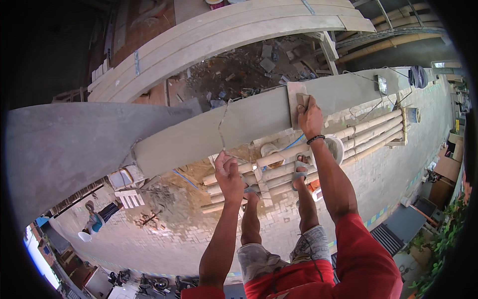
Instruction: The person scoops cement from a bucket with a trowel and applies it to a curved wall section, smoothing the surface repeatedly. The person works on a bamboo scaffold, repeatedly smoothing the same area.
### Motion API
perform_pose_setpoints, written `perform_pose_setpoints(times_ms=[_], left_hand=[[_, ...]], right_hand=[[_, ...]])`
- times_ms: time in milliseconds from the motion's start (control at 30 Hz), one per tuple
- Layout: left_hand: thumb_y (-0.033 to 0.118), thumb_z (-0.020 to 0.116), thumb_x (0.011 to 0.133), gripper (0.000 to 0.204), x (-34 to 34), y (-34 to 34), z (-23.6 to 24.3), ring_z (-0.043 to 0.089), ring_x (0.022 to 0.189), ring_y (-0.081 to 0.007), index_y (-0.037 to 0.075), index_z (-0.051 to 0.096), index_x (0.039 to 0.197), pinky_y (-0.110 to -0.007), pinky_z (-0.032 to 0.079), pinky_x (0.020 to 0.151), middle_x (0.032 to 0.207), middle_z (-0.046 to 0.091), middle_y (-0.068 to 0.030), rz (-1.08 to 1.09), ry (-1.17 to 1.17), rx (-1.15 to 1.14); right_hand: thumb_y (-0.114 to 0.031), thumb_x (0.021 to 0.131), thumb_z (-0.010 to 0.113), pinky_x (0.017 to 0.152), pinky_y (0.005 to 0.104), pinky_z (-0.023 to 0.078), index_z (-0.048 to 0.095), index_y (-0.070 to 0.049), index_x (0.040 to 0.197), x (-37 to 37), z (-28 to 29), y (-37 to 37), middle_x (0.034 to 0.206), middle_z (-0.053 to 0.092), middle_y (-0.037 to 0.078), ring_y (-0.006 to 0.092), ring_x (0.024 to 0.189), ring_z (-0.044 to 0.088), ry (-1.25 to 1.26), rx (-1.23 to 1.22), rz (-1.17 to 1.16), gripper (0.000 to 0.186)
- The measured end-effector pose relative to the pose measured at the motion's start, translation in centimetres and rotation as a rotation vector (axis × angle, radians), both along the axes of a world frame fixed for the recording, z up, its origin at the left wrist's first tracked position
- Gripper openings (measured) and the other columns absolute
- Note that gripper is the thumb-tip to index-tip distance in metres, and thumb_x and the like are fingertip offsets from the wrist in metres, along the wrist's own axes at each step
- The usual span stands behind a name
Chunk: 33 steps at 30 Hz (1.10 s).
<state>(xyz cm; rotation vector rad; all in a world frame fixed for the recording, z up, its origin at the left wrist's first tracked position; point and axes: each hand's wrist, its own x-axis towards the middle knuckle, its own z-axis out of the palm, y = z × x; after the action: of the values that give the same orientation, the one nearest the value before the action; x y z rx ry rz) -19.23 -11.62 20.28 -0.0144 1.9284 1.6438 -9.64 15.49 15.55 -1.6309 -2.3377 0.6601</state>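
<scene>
In front of me runs a long beam (199,142) faced with smooth grey mortar. My right hand (309,118) grips the handle of a flat wooden float (295,107), whose board lies against the beam. Lower and to the left, my left hand (230,177) is closed, thumb and fingers pinching the bottom end of a thin bent metal rod (222,124). The rod's upper end reaches the beam's top edge. Under me, my sandalled feet stand on bamboo poles (279,175) lashed side by side.
Farther right, a metal plate (381,84) and a dark coil (418,77) sit at the beam. A white bucket (334,148) stands by my right forearm. Far below, a person (94,219) is on the paved ground (174,234). Long boards (224,45) span beyond the beam, above rubble.
</scene>
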Motion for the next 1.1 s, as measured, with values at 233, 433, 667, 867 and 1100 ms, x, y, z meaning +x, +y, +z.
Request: perform_pose_setpoints(times_ms=[233,433,667,867,1100], left_hand=[[0.012,0.055,0.091,0.046,0.1,1.3,2.6,0.056,0.101,-0.0195,-0.005,0.039,0.131,-0.032,0.047,0.085,0.114,0.048,-0.0108,0.047,-0.097,-0.051],[0.012,0.055,0.091,0.041,0.9,2.2,2.9,0.055,0.103,-0.0182,-0.002,0.044,0.129,-0.031,0.045,0.087,0.118,0.05,-0.0117,0.015,-0.115,0.008],[0.012,0.054,0.092,0.041,2.6,3.9,0.8,0.055,0.103,-0.0212,0.004,0.046,0.13,-0.032,0.044,0.085,0.12,0.056,-0.0142,-0.18,0.141,-0.078],[0.012,0.056,0.09,0.042,3.3,5.4,0.6,0.056,0.104,-0.0231,0.005,0.047,0.131,-0.034,0.044,0.085,0.118,0.059,-0.0147,-0.282,0.136,-0.144],[0.014,0.059,0.088,0.043,3.5,5.6,0.3,0.056,0.108,-0.0251,0.005,0.048,0.129,-0.035,0.045,0.086,0.121,0.057,-0.0139,-0.426,0.075,-0.234]], right_hand=[[-0.018,0.082,0.064,0.083,0.0418,0.048,0.05,0.002,0.123,-5.8,3.1,-11.1,0.1,0.064,0.023,0.0391,0.094,0.06,0.218,-0.393,0.369,0.047],[-0.017,0.091,0.061,0.075,0.0248,0.051,0.05,0.006,0.125,3.4,2.9,-3.2,0.101,0.065,0.008,0.0111,0.087,0.062,0.763,-1.129,0.005,0.043],[-0.013,0.096,0.048,0.079,0.0294,0.053,0.047,0.002,0.129,8.7,2.0,-2.1,0.112,0.061,0.011,0.0168,0.094,0.063,1.147,-1.547,-0.304,0.036],[-0.014,0.094,0.051,0.087,0.0297,0.049,0.045,0.002,0.129,11.2,1.3,-0.8,0.115,0.06,0.009,0.0171,0.103,0.059,1.31,-1.524,-0.324,0.039],[-0.006,0.084,0.064,0.088,0.0296,0.046,0.047,0.002,0.122,12.0,2.3,1.5,0.113,0.059,0.013,0.0172,0.101,0.058,0.779,-0.554,-0.142,0.042]])
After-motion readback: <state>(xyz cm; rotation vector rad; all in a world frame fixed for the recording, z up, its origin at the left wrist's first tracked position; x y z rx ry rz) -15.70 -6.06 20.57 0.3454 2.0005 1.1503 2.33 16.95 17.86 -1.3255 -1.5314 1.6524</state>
